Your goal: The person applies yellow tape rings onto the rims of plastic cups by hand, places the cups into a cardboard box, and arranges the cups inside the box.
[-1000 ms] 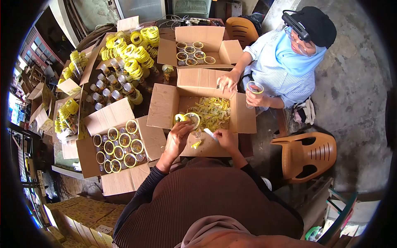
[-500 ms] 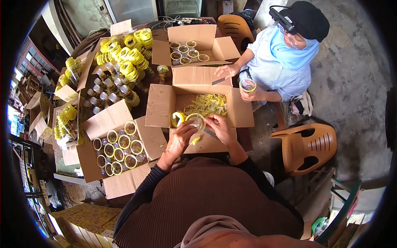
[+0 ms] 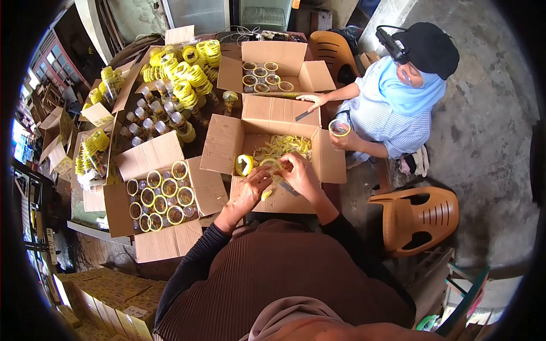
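Observation:
Between my two hands is a clear round container with a yellow rim. My left hand has its fingers closed on the container's left side. On the right side, the fingers of my right hand are pinched together near the rim; what they grip is too small to make out. Both hands are above the near edge of an open cardboard box, which holds many yellow strips. A yellow ring roll stands in the box's left corner. A dark flat blade lies by my right wrist.
Boxes of yellow-rimmed containers stand at left and behind. Jars and stacked yellow rings are at back left. A co-worker at right holds a container and a blade. An orange chair is nearby.
My right hand has risen slightly and turned over the rim of the container. The co-worker's blade hand has moved a little, and the whole view has shifted slightly.

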The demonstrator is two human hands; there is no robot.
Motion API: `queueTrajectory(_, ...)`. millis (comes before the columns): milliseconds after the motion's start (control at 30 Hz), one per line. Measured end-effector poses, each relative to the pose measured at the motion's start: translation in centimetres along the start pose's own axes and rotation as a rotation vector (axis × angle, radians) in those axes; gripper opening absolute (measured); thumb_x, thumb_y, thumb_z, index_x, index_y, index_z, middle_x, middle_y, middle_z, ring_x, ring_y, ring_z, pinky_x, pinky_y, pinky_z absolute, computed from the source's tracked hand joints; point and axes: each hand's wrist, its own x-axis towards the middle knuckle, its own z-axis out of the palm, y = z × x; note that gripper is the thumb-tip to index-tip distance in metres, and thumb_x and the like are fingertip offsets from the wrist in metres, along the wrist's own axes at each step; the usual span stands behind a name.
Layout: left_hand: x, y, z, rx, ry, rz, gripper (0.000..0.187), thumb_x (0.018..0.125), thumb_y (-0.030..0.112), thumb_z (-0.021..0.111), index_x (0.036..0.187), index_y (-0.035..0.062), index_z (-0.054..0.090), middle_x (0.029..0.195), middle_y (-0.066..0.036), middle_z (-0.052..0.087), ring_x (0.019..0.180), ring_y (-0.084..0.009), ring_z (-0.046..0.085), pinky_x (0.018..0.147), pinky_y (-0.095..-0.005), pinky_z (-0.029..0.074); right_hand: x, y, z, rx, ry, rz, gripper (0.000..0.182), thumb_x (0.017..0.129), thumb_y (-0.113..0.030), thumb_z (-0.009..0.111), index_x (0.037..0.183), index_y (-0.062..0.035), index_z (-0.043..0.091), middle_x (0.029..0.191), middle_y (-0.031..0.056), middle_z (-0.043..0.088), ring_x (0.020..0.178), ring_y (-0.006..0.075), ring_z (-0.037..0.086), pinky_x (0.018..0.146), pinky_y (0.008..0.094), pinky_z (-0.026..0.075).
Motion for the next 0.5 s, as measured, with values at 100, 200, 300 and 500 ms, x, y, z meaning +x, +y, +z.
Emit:
queueTrajectory(100,0.9,0.8,0.7,0.064,0.008,0.036,0.019,0.077,-0.001,0.062,0.095,0.0027,0.067,0.114,-0.011,0.058,0.122,-0.0294,0.051,0.094,-0.0379,0.049,0.2,0.7,-0.3,-0.093,0.008,-0.032,0.021,0.075,-0.010,0.075,0.087,-0.0027,0.059,0.083,0.0115,0.060,0.073,0.0291,0.062,0.065,0.0382,0.050)
queueTrajectory(200,1.7,1.9,1.0,0.075,0.013,0.033,0.019,0.076,0.001,0.064,0.095,0.0024,0.067,0.118,-0.012,0.055,0.120,-0.0304,0.051,0.094,-0.0384,0.049,-0.1,1.3,-1.0,-0.141,0.014,-0.081,0.014,0.077,-0.007,0.071,0.084,-0.0028,0.059,0.082,0.0124,0.059,0.074,0.0314,0.062,0.065,0.0402,0.050)
queueTrajectory(300,2.2,2.8,1.3,0.039,0.009,0.006,0.020,0.076,0.001,0.066,0.095,0.0022,0.066,0.121,-0.015,0.054,0.119,-0.0325,0.051,0.095,-0.0400,0.047,0.1,1.5,-1.8,-0.141,-0.026,-0.117,0.009,0.078,-0.004,0.067,0.083,-0.0027,0.059,0.081,0.0130,0.059,0.075,0.0323,0.061,0.065,0.0409,0.049)
queueTrajectory(500,3.2,3.3,2.5,-0.161,0.168,-0.205,0.054,0.073,0.008,0.077,0.122,0.0049,0.055,0.128,-0.017,0.052,0.122,-0.0378,0.048,0.100,-0.0453,0.044,0.4,2.7,-2.7,-0.078,-0.059,-0.169,0.008,0.079,-0.004,0.065,0.082,-0.0023,0.058,0.080,0.0132,0.058,0.075,0.0322,0.061,0.064,0.0405,0.049)
